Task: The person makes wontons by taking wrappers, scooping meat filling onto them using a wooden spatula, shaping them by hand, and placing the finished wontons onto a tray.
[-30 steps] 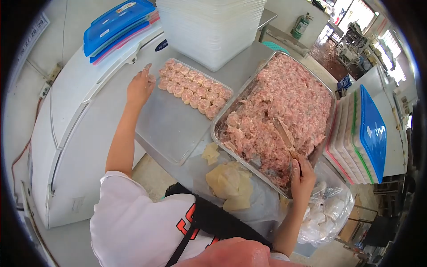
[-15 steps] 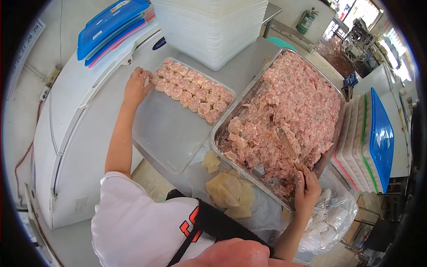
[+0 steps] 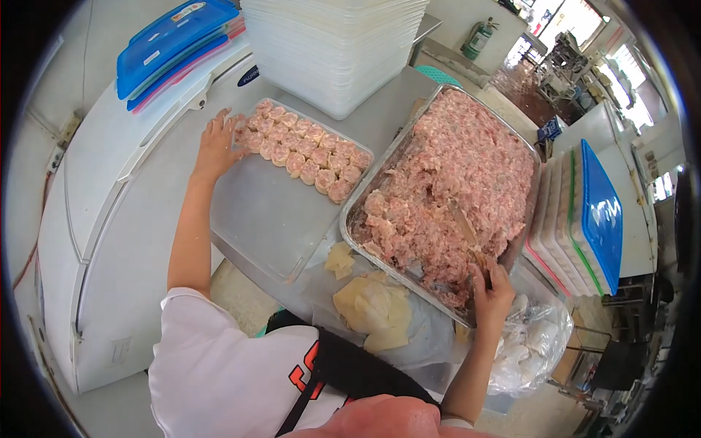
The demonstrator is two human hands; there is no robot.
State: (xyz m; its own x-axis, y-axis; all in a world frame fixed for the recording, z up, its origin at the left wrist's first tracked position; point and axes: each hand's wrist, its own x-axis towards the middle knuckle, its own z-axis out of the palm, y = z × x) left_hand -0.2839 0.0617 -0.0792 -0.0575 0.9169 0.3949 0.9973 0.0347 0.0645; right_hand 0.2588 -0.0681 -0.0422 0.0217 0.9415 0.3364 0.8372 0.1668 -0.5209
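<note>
A person in a white T-shirt stands at a grey metal table (image 3: 391,95). On the left lies a shallow, clear plastic rectangular tray (image 3: 270,226), its far half filled with rows of round, open-topped pink dumplings (image 3: 307,153). The left hand (image 3: 217,142) is at the tray's far left corner, partly open, fingers spread beside the end dumplings (whether it pinches one, I cannot tell). To the right, a large silver metal pan (image 3: 401,278) holds a heap of pink minced meat (image 3: 467,160). The right hand (image 3: 493,288), at the pan's near right end, is closed around a narrow, flat brownish spatula (image 3: 461,223), its blade lying against the meat. Thin, pale yellow wrappers (image 3: 376,306) lie nearer the person, between tray and pan.
</note>
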